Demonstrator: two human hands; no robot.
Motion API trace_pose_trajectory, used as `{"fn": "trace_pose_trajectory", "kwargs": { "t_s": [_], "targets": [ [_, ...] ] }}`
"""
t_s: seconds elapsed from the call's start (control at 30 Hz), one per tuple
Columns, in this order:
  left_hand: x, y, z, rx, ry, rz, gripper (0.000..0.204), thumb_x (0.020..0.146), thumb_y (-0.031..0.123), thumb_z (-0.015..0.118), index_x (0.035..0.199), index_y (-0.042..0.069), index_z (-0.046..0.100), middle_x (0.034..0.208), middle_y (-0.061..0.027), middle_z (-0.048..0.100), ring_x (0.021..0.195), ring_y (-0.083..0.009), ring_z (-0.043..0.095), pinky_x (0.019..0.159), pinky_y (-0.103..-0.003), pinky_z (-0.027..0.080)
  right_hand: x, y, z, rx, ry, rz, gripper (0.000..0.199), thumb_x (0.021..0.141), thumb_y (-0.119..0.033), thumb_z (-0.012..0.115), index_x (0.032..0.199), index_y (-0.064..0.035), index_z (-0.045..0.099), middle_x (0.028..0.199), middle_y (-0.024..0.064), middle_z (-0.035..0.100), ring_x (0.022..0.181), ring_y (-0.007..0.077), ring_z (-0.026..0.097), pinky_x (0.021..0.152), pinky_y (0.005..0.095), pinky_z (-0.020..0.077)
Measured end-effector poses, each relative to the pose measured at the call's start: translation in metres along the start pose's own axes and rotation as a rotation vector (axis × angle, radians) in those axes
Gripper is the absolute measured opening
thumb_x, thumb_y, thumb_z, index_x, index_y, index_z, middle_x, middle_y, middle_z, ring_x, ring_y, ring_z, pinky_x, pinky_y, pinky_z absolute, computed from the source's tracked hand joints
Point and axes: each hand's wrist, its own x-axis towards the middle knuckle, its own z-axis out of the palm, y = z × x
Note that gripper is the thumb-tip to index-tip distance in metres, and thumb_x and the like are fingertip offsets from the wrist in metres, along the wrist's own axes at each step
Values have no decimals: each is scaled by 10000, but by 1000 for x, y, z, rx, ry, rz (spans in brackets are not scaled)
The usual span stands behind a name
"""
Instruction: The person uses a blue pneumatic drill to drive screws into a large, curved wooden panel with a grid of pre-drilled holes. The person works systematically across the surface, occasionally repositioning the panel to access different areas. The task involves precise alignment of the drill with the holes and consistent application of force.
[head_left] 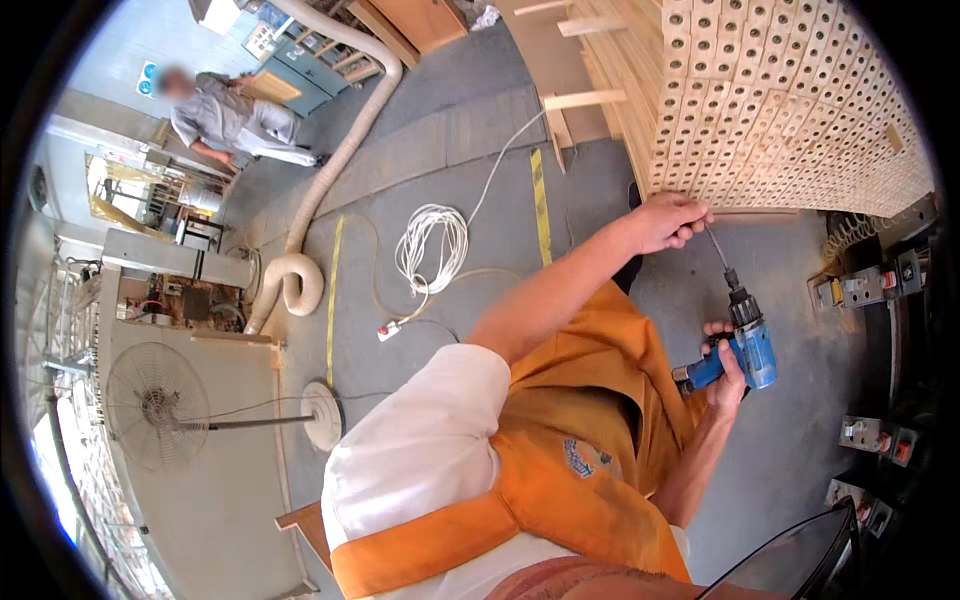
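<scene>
My right hand is wrapped round the grip of a blue cordless drill, which has a black chuck. A long thin driver bit sticks out of the chuck and slants up toward my left hand. The fingers of that hand are pinched together at the bit's tip, and what lies between them is too small to make out. Just beyond my left hand rises a big stack of pale wooden pieces, its face covered with rows of round, dark-centred holes.
A coiled white cable lies on the grey floor beside yellow-black tape. A thick hose runs along the floor. At left stands a pedestal fan; farther back is another person. Metal fixtures line the right side.
</scene>
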Motion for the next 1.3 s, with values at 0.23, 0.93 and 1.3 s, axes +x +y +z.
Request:
{"fn": "trace_pose_trajectory", "kwargs": {
  "t_s": [0.23, 0.93, 1.3],
  "targets": [
    [2, -9, -6, -28, -251, -82, 278, 1001, 224, 473, 1108, -17, 559, 811, -13, 530, 565, -48, 371, 465, -183, 325, -13, 10, -13, 51, 51, 105, 299, 823, -133, 693, 1091, -51, 588, 1021, 91, 635, 949, 189, 601, 699, 283, 488],
    [48, 20, 57, -340, -107, 112, 275, 981, 190, 493, 1218, 57, 531, 801, 8, 506, 625, -49, 412, 497, -172, 343, 36, -43, 50, -12, 225, -51, 232, 855, -83, 629, 1082, -41, 609, 996, 80, 668, 923, 172, 635, 737, 296, 506],
    [48, 10, 54, -240, -17, 135, 215, 967, 138, 504, 1129, 6, 551, 869, -37, 570, 677, -106, 521, 570, -238, 463, 41, -56, 44, -234, 164, -38, 244, 847, -69, 629, 1085, -23, 603, 969, 76, 673, 899, 167, 637, 723, 292, 504]
  ]
}}
